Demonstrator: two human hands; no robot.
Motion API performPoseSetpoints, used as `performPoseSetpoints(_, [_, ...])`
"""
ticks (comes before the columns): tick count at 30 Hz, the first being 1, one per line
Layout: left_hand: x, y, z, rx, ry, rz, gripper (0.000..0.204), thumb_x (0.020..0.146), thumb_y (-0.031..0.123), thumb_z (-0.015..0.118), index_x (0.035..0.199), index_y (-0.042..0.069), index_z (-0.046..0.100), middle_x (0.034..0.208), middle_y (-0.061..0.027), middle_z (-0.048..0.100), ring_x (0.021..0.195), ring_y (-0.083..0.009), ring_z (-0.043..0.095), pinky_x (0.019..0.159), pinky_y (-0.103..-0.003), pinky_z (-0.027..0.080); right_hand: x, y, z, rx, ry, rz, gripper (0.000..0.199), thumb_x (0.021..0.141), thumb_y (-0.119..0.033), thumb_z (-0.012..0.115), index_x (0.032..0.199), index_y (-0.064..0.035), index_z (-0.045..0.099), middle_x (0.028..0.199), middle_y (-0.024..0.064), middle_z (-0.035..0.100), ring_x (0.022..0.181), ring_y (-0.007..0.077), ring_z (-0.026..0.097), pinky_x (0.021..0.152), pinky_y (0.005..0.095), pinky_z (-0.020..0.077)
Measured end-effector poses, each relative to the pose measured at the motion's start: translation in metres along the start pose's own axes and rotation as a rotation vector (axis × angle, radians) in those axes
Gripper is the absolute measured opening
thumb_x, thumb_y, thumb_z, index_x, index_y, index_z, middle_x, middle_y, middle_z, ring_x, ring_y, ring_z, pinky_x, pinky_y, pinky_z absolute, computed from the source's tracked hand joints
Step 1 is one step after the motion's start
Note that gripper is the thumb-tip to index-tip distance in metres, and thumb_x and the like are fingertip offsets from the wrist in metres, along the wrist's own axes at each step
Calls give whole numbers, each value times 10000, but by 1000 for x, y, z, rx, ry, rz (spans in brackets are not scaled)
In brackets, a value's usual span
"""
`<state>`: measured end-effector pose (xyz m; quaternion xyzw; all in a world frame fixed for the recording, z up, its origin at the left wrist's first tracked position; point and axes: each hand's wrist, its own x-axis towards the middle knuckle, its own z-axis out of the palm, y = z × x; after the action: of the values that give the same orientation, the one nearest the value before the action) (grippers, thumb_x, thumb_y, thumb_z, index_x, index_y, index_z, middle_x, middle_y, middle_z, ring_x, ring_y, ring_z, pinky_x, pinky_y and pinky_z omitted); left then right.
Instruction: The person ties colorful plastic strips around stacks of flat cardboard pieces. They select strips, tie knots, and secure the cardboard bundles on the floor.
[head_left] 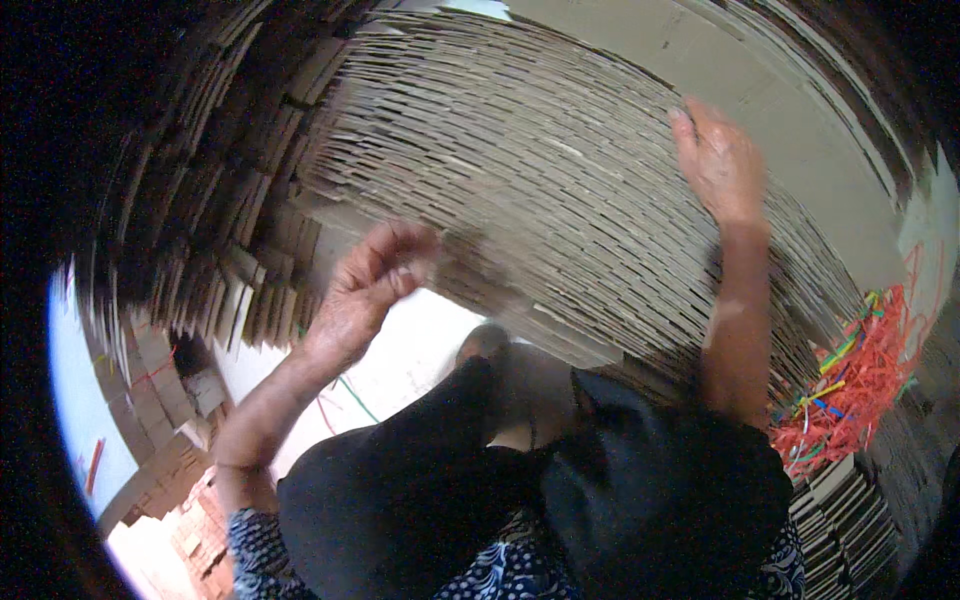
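Two hands [375,280], one cardboard stack [520,160], one strap heap [855,385].

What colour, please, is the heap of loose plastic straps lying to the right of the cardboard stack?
Mostly red straps, with a few yellow, green and blue ones, seen in the head view.

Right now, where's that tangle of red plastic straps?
In the head view the tangle of red plastic straps lies at the right edge, beside the stack of flattened cardboard, below and right of the right hand.

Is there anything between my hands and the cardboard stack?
Nothing visible. The left hand is curled at the lower edge of the cardboard stack, and the right hand lies flat against its edges higher up. The plastic straps sit off to the right.
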<state>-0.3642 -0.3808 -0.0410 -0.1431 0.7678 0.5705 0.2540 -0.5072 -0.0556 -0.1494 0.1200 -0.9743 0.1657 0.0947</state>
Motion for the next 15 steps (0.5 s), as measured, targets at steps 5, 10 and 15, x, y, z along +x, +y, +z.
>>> performPoseSetpoints(5, [-39,-14,-6,-369,-212,-830,811,768,238,704,1370,-2,216,1267,-194,439,1123,-290,492,974,-382,404,-3,8,-2,12,5,10,330,894,-350,453,961,-63,602,804,153,619,736,362,600,641,471,474])
performPoseSetpoints(10, [-8,-57,69,-777,-174,-735,735,790,274,681,1353,42,271,1360,-123,357,1128,-331,455,921,-462,416,5,-3,-12,-7,-18,-47,292,886,-315,490,945,-51,600,790,168,606,713,359,595,616,458,470])
performPoseSetpoints(15, [48,-66,135,-1099,33,-389,533,806,260,653,1237,30,440,1210,-97,495,1137,-246,459,993,-430,345,5,-5,-11,-43,-102,-62,310,897,-326,480,953,-45,595,779,177,598,694,348,587,606,434,462])
